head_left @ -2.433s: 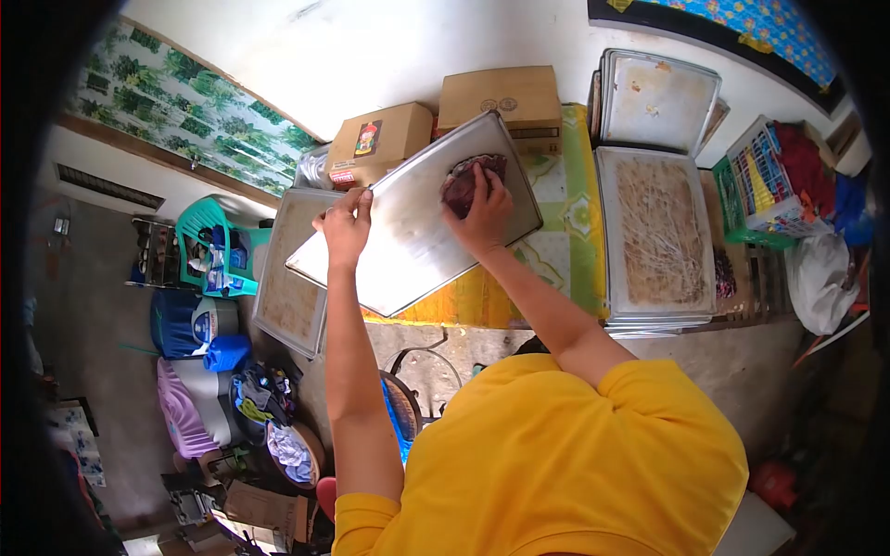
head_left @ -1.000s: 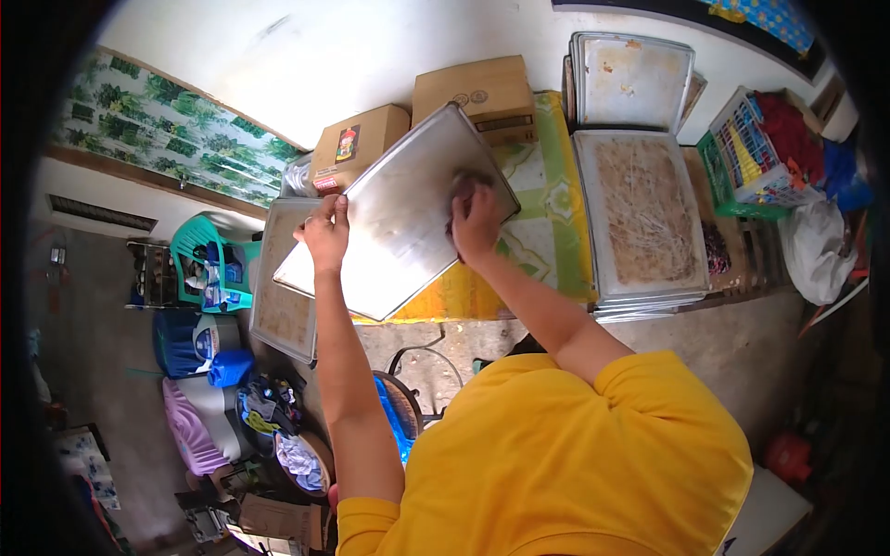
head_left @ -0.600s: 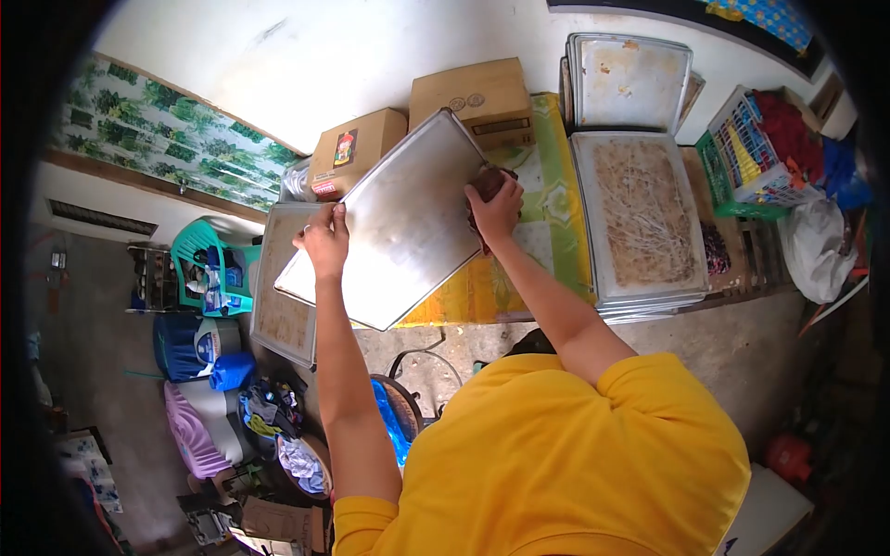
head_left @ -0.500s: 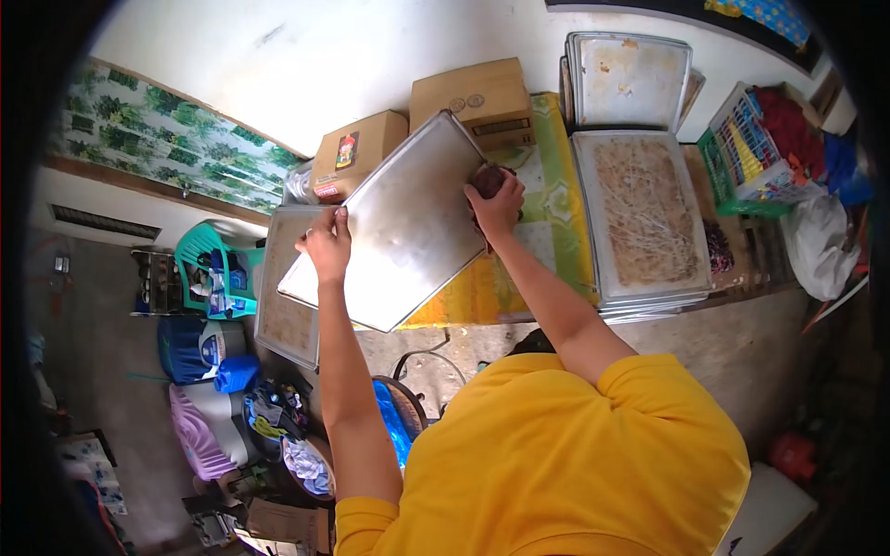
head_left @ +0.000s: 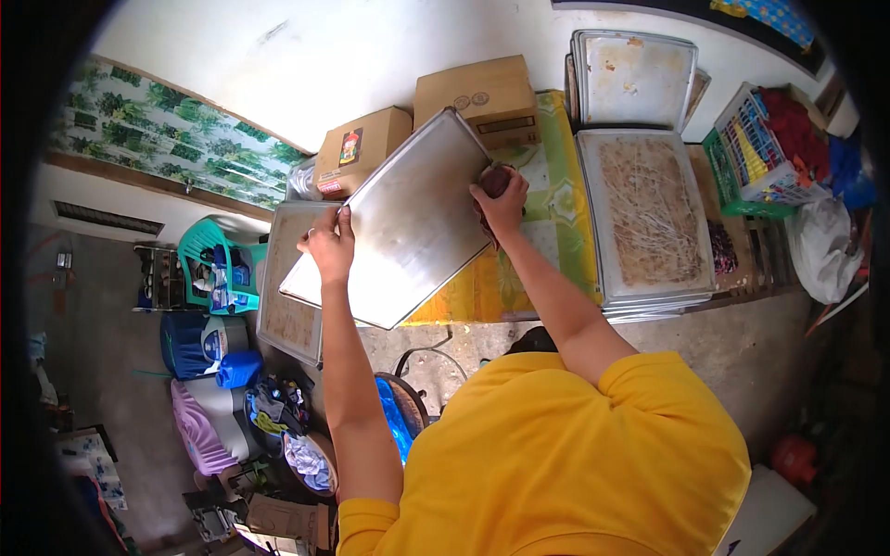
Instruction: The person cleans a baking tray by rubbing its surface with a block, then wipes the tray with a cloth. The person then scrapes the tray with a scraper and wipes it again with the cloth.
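Observation:
A flat metal baking tray (head_left: 408,222) is held up at a tilt over the table. My left hand (head_left: 330,243) grips its left edge, thumb on the face toward me and the other fingers mostly behind. At the tray's right edge, my right hand (head_left: 502,206) is closed around a dark red cloth (head_left: 494,181), which touches the rim. The tray's face is shiny, with a dull brownish patch toward its upper right. Left of it, partly hidden by my left arm, lies another tray (head_left: 289,283) with a brown-stained surface.
A stack of trays (head_left: 649,218), the top one streaked brown, lies to the right on the table. Behind it more trays (head_left: 635,79) lean upright. Cardboard boxes (head_left: 477,97) stand by the wall. A yellow-green tablecloth (head_left: 567,185) covers the middle. At far right is a filled plastic basket (head_left: 756,153).
My right hand and the cloth have shifted very slightly along the tray's right edge. The left hand keeps its hold, and the whole view has moved slightly.

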